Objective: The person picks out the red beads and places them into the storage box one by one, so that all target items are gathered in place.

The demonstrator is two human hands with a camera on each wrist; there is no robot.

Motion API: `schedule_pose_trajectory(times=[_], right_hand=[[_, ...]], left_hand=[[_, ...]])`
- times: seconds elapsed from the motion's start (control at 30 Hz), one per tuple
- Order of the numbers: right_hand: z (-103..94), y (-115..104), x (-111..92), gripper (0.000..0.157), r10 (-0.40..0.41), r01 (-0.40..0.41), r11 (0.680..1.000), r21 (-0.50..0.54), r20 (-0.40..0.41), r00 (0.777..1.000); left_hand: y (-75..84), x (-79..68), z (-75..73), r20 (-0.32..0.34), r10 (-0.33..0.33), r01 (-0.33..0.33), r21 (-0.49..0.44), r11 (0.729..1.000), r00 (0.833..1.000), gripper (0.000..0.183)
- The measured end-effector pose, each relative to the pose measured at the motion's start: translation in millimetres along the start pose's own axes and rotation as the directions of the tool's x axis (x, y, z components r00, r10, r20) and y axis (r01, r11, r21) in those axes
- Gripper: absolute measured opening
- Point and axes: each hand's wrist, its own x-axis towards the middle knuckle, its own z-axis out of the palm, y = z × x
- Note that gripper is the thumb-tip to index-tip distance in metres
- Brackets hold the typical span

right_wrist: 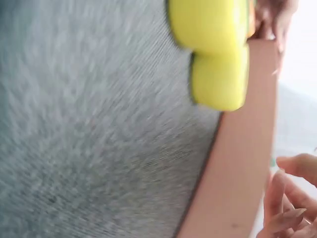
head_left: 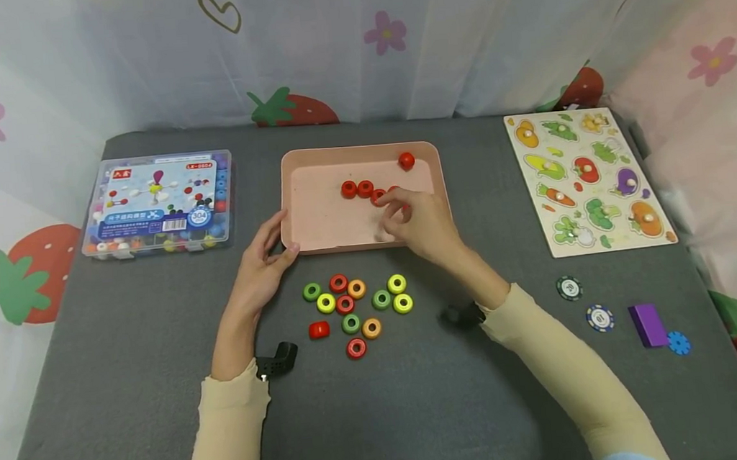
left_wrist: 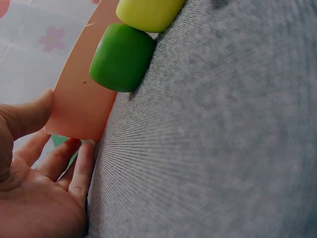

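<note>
L hand (head_left: 258, 271) touching pink tray (head_left: 321, 226), R hand (head_left: 429, 225) nr red beads (head_left: 364, 188) inside.

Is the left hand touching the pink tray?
Touching. The left wrist view shows the left hand with its thumb tip against the tray near its corner.

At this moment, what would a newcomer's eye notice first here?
Probably the pink tray in the middle, with red beads inside and the right hand over it, while the left hand touches its left end. Next, the loose colourful beads on its near side, then the vegetable board at the table's back right.
</note>
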Motion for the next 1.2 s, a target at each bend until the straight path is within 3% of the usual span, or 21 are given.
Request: schedule_pose_trajectory(times=[0.17, 0.33, 0.43, 0.6, 0.73, 0.9, 1.2], right_hand=[[-0.9, -14.4, -15.5, 0.026, -0.083, 0.081, 0.996, 0.026, 0.081, 0.993], [8.1, -25.8, -31.7, 0.026, -0.15, 0.136, 0.987, 0.081, 0.201, 0.968], [18.4, -29.4, -39.6, 0.03, -0.166, 0.156, 0.986, 0.059, 0.291, 0.942], [35.5, -27.1, -46.7, 0.046, -0.172, 0.192, 0.981, 0.003, 0.459, 0.872], [41.8, -22.3, -47.8, 0.05, -0.214, 0.232, 0.972, 0.029, 0.507, 0.835], [45.6, -20.0, -46.4, 0.04, -0.224, 0.228, 0.972, 0.056, 0.508, 0.831], [48.0, -21.2, -45.3, 0.022, -0.196, 0.194, 0.979, 0.057, 0.486, 0.852]], left_hand=[[1.0, -0.8, -0.4, 0.006, -0.002, 0.002, -0.003, 1.0, 1.0, 0.065], [1.4, -0.9, -0.5, 0.007, -0.008, 0.008, 0.006, 1.0, 1.0, 0.066], [1.1, -0.7, -0.2, 0.006, -0.006, 0.006, 0.012, 1.0, 1.0, 0.065], [1.8, -0.5, 0.2, 0.006, 0.0, 0.0, 0.013, 1.0, 1.0, 0.065], [0.9, -0.2, 0.5, 0.006, 0.002, -0.002, 0.01, 1.0, 1.0, 0.065], [0.2, 0.2, -0.1, 0.0, 0.004, -0.004, 0.013, 1.0, 1.0, 0.065], [0.3, 0.3, 0.2, 0.005, -0.003, 0.003, 0.009, 1.0, 1.0, 0.064]])
